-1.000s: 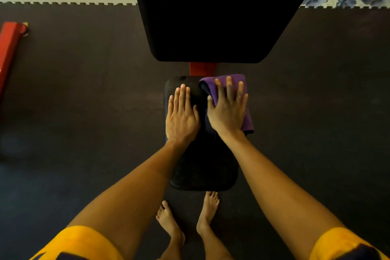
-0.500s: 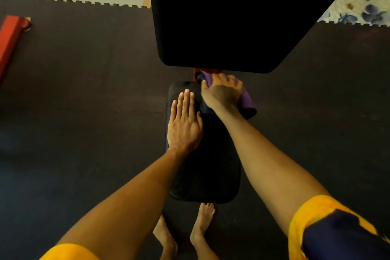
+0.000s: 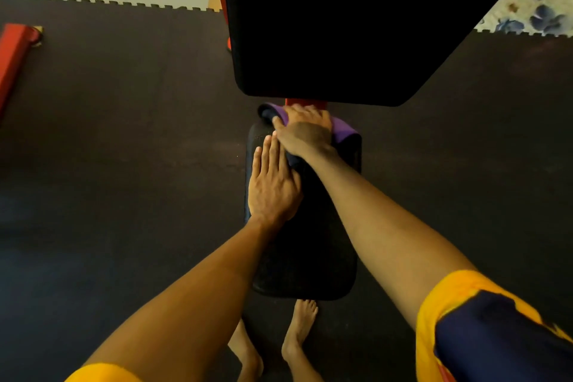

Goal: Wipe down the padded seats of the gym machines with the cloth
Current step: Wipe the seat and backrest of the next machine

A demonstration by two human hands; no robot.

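A black padded seat [image 3: 305, 257] lies lengthwise below me, under a large black backrest pad [image 3: 341, 25]. My right hand [image 3: 305, 130] grips a purple cloth [image 3: 344, 132] at the seat's far edge, fingers curled over it and reaching behind the edge. The cloth sticks out on both sides of the hand. My left hand [image 3: 269, 186] rests flat on the seat's left half, fingers straight, its fingertips touching the right hand.
A red frame post [image 3: 305, 101] joins seat and backrest. Dark foam floor mat [image 3: 124, 149] surrounds the machine. Another red bar [image 3: 14, 53] lies at far left. My bare feet [image 3: 297, 338] stand just before the seat's near end.
My right hand has pushed the cloth from the seat's right side up to the far edge and curled over it. The left hand has stayed flat on the seat.
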